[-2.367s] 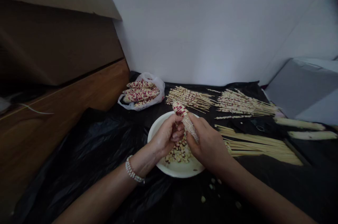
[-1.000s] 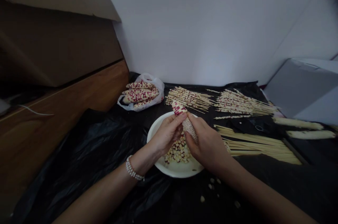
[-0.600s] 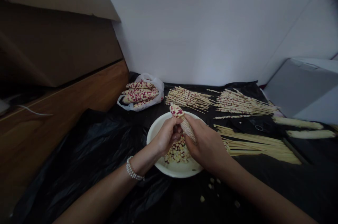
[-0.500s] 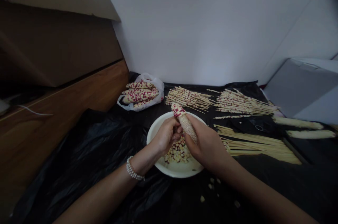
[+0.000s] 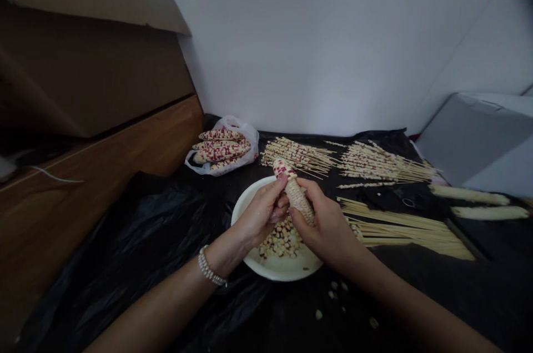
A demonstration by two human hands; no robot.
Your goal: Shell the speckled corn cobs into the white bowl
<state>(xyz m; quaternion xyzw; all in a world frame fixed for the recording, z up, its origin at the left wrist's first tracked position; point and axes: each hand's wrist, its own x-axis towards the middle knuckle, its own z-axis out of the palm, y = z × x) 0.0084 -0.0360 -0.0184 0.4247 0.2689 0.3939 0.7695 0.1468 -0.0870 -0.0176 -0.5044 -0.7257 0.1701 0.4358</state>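
A corn cob [image 5: 300,200] tilts over a white bowl [image 5: 275,274]. Purple and cream kernels cover only its far tip; the lower length shows bare sockets. My right hand [image 5: 327,225] is wrapped round the bare lower part, thumb on the near side. At the kernelled end, my left hand [image 5: 262,214] presses its thumb against the cob with its fingers curled beneath; those fingertips are partly hidden. Loose corn kernels [image 5: 281,242] lie in the bowl below both hands. A beaded bracelet [image 5: 210,268] circles my left wrist.
Corn ears [image 5: 220,147] fill a plastic bag [image 5: 250,134] at the back left. Kernel-threaded skewers [image 5: 291,153] lie in two piles at the back. Bare sticks [image 5: 408,231] and two stripped cobs [image 5: 489,213] are at right. Stray kernels [image 5: 318,314] dot the black sheet [image 5: 175,242].
My left thumb has moved up onto the kernels near the cob's tip. The cob has shifted slightly to the right, and my right fingers show more at its far side.
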